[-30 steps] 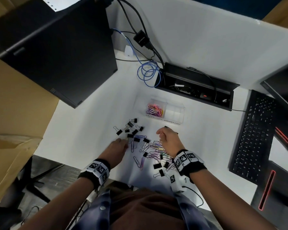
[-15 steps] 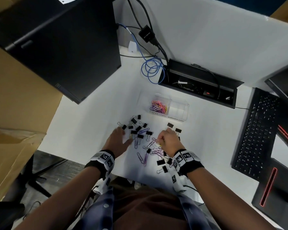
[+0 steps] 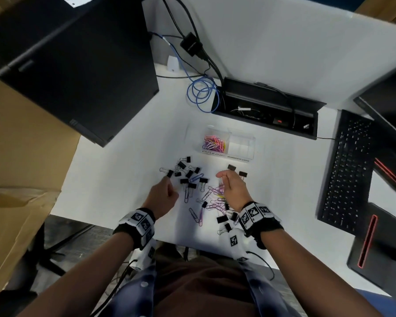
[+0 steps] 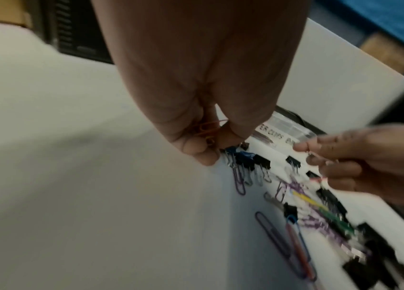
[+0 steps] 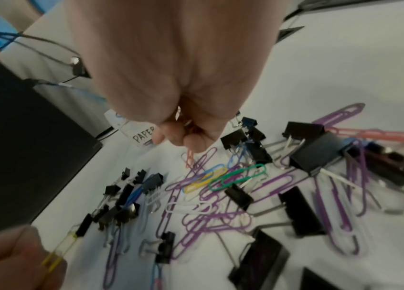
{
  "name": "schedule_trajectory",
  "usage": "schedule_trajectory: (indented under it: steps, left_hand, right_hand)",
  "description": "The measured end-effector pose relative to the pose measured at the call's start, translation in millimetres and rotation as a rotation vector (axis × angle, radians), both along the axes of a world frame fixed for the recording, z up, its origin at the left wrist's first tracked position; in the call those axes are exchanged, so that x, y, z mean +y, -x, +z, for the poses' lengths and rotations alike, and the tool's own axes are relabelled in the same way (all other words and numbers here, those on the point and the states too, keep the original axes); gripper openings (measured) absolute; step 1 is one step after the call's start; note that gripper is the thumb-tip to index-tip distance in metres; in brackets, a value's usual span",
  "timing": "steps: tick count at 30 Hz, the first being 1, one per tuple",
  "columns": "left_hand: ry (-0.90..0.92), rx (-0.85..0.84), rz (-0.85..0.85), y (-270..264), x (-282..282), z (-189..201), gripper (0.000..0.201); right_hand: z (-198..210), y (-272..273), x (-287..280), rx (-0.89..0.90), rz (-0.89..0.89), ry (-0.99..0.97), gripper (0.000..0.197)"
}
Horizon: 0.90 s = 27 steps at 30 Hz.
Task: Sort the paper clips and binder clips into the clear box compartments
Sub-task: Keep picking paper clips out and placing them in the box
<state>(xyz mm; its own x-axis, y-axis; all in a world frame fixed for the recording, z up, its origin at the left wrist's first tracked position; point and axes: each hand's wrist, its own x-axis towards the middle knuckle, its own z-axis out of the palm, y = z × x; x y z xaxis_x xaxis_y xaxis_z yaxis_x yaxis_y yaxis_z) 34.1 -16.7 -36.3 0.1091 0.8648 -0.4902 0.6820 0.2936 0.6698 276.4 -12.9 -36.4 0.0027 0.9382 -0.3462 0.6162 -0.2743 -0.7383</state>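
The clear box (image 3: pixel 249 143) stands at the back of the white desk; its left compartment holds coloured paper clips (image 3: pixel 214 144) and its right one looks empty. Black binder clips (image 3: pixel 188 172) and mostly purple paper clips (image 3: pixel 215 197) lie mixed in front of it. My left hand (image 3: pixel 167 182) hovers at the left of the pile, fingers curled round orange and yellow paper clips (image 4: pixel 206 129). My right hand (image 3: pixel 222 177) is raised over the pile's right side, fingers curled round thin clips (image 4: pixel 317 179) that are mostly hidden in the fist.
A black computer tower (image 3: pixel 78 65) stands at the left, a cable tray (image 3: pixel 268 106) with a blue cable coil (image 3: pixel 201 94) behind the box, and a black keyboard (image 3: pixel 348 170) at the right. A cardboard box (image 3: pixel 21 156) is beside the desk.
My left hand has gone from lying flat by the binder clips to a curled grip on paper clips. My right hand has lifted slightly off the pile.
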Motion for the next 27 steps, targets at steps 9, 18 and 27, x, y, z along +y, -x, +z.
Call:
schedule_trajectory:
  steps: [9,18,27]
  left_hand:
    - [0.063,-0.113,0.010,-15,-1,3,0.022]
    - [-0.062,0.163,-0.208,-28,-11,-15,0.029]
    - [-0.116,0.260,-0.384,-25,-1,-24,0.024]
  right_hand:
    - [6,-8,0,-0.059,0.071,0.199,0.023]
    - [2,-6,0,-0.172,0.179,0.171,0.009]
    - [21,-24,5,0.064,-0.037,0.269,0.005]
